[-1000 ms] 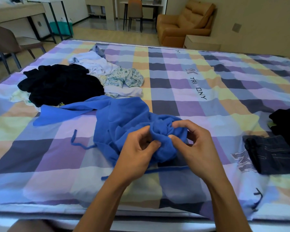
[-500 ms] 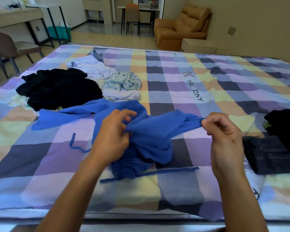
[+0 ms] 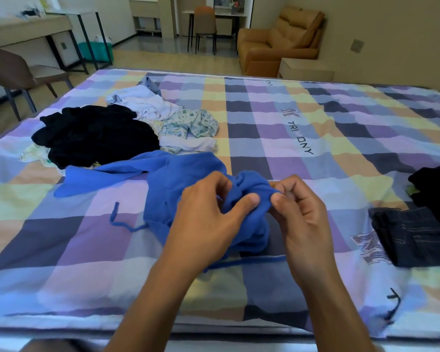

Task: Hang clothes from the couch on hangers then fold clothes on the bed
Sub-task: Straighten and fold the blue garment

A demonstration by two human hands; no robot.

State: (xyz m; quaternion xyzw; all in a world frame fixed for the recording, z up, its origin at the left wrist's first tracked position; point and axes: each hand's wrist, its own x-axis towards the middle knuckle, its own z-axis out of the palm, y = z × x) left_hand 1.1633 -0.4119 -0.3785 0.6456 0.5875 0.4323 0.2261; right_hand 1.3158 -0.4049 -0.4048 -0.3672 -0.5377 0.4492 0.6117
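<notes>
So, both hands are on the same wad of fabric: our left hand (image 3: 208, 219) and right hand (image 3: 302, 217) each pinch a bunched-up fold of the blue garment (image 3: 168, 179) between thumb and fingers, thumbs nearly touching. The bunch sits over the near part of the bed (image 3: 315, 118) while the rest of it trails flat toward the left. Looks to us like we're in the folding half of the job, at the untangling bit, hunting for an edge or an opening before any real fold can happen. Next move probably calls for finding a hem or cuff, pulling the hands apart and laying the thing out flat on the bedspread in front of us, minding the loose blue drawstring (image 3: 120, 222) so it doesn't get trapped inside. Just beyond sits the to-do heap: a black pile (image 3: 94, 133), some white pieces (image 3: 148, 102) and a floral print item (image 3: 191, 124). Off to the right, folded dark jeans (image 3: 412, 237) lie by another black garment (image 3: 434, 189) that the frame edge cuts off. Can't tell if the blue one is a hoodie or drawstring pants, since our hands cover the middle of it. The couch (image 3: 277, 44) is way back by the wall, too far off for us to judge how the hanging half went.
</notes>
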